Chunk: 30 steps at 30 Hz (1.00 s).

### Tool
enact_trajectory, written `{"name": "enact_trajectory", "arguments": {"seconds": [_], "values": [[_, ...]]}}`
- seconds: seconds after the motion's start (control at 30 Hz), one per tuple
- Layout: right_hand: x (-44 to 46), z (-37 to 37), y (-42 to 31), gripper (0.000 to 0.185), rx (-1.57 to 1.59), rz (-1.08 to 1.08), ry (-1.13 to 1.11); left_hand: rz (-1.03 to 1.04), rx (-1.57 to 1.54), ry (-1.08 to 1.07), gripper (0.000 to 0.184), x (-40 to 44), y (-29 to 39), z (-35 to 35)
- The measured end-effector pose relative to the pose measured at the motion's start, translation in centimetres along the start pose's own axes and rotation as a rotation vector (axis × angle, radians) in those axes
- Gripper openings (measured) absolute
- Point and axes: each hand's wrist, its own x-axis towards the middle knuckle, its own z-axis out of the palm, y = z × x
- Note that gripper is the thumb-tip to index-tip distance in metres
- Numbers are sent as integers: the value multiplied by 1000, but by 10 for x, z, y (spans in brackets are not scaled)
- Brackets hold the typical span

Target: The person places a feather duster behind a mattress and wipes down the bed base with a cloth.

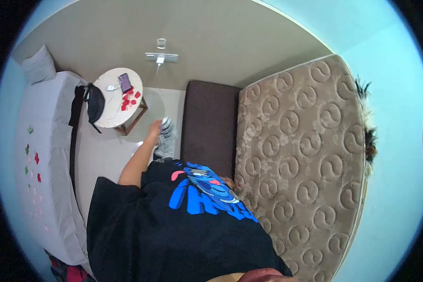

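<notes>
Room: you stand over a pale floor (pixel 94 150) between blue side walls, a grey-beige wall (pixel 127 33) ahead. The tufted mattress (pixel 310 145) fills your right; whether it leans or lies flat cannot be told. If it leans, a knock from your right side could probably shift it. The white bed (pixel 56 174) runs along your left, with scattered petals and leaves on its sheet. A dark brown upholstered block (pixel 209 127) stands against the mattress's left edge.

The round bench (pixel 110 75) stands near the bed's far end. The black bag (pixel 96 104) overhangs the bench's left edge, strap dangling; a snag there would likely pull it off.

Grey-and-white patterned item (pixel 166 138): on your side, beyond the bench's near right edge, blurred. It may slip if your grip is loose. Your left hand (pixel 155 129) meets its upper end; you cannot tell whether the fingers hold it. Your right hand (pixel 228 182) seems to show by the mattress, mostly hidden; spread cannot be told.

Phone (pixel 125 82): near the bench's far edge. Red petals (pixel 127 99): at its right edge, where a brushing forearm could spill them.
</notes>
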Motion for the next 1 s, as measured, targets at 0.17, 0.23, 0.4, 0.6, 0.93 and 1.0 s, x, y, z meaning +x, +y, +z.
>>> {"name": "enact_trajectory", "arguments": {"seconds": [0.17, 0.23, 0.4, 0.6, 0.93, 1.0], "values": [[33, 23, -95, 63, 441, -49, -376, -311, -231, -267, 53, -81, 74, 186], [56, -20, -147, 66, 538, 120, -300, -404, -237, -456, 77, -88, 64, 211], [82, -82, -250, 69, 962, 134, -503, -541, -295, -676, 66, -126, 57, 260], [66, -16, -218, 65, 829, 130, -19, -407, -127, -479, 52, -105, 21, 235], [63, 26, -132, 40, 643, 377, -16, -649, -2, 36, 41, -87, -65, 101], [102, 52, -120, 39, 644, 348, 36, -723, -45, -66, 43, -65, -103, 51]]}}
